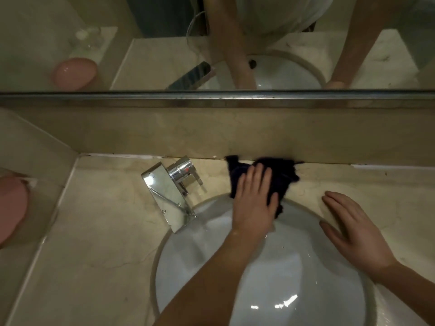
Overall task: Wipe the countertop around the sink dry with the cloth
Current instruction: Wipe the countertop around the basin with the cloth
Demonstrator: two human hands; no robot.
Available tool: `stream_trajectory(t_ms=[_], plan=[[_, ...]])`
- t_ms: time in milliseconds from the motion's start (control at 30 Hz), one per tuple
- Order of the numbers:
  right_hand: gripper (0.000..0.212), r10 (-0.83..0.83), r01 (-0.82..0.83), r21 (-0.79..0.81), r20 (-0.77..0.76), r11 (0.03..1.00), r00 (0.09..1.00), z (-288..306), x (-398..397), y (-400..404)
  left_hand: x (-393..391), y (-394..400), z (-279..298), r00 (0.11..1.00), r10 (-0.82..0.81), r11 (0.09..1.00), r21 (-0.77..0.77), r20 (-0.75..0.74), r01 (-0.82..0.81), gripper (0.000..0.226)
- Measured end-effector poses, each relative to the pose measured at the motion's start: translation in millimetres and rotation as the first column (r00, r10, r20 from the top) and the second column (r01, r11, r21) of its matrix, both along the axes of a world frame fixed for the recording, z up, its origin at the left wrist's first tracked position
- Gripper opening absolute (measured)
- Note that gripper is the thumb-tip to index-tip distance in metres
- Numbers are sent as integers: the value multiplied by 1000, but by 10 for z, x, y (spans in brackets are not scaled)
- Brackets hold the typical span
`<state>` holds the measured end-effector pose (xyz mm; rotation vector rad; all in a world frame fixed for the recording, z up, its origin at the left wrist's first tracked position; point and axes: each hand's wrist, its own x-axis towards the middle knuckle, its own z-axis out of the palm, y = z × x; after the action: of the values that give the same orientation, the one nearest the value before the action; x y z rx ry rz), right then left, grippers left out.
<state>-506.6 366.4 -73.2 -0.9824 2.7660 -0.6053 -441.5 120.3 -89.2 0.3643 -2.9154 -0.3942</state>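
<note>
The white sink [270, 267] sits in the beige counter [94, 243], its bowl wet, with drops and bright glints near 6 o'clock; no loose thing lies in it. A chrome tap [171, 191] stands at the sink's 10 o'clock, spout reaching over the rim.

The left hand [254, 203] reaches across the bowl, forearm running from 6 o'clock up to 12. Its grip is spread: straight fingers lie flat on the dark cloth [282, 175] and press it down. The cloth is on the counter at the sink's 12 o'clock, bunched against the backsplash [164, 132], one corner hanging over the rim. The right hand [353, 227] rests palm down at the sink's 2 o'clock, fingers straight and a little apart, thumb over the rim, holding nothing.

The left hand hides much of the cloth. A pink object [11, 208] at the far left is cut off by the edge, and what it is cannot be told. The mirror [141, 20] above shows blurred reflections of both arms, the sink and a dark flat object.
</note>
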Motion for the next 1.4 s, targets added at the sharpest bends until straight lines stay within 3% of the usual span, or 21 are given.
stream_trajectory(t_ms=[267,433,533,700,800,933,1033,1233,1400], plan=[[63,3,-4,-33,-30,999,1000,30,2,-35,442,-835,49,920,383,923,-77,85,-378,64],[60,20,-22,-45,-43,999,999,23,6,-28,651,-646,114,912,338,928,-242,233,-283,83],[50,15,-17,-48,-47,999,999,19,-12,-25,606,-792,101,918,308,935,-257,252,-243,100],[57,1,0,-42,13,999,1000,45,-10,-10,1046,-829,142,978,139,981,-157,158,-114,66],[58,7,-5,-44,29,999,1000,69,-10,6,1321,-809,270,959,145,983,-148,242,-112,88],[57,-16,17,-32,52,999,999,71,15,11,1635,-923,242,948,184,931,-357,261,-83,78],[55,-45,48,-55,49,997,998,88,29,-15,1735,-999,166,937,162,917,-398,309,-27,62],[53,-93,94,-33,30,995,995,40,91,-62,1995,-1129,112,928,243,932,-334,283,-142,63],[53,-283,282,36,68,959,957,119,365,-331,2079,-1205,134,915,291,942,-254,280,-221,76]])
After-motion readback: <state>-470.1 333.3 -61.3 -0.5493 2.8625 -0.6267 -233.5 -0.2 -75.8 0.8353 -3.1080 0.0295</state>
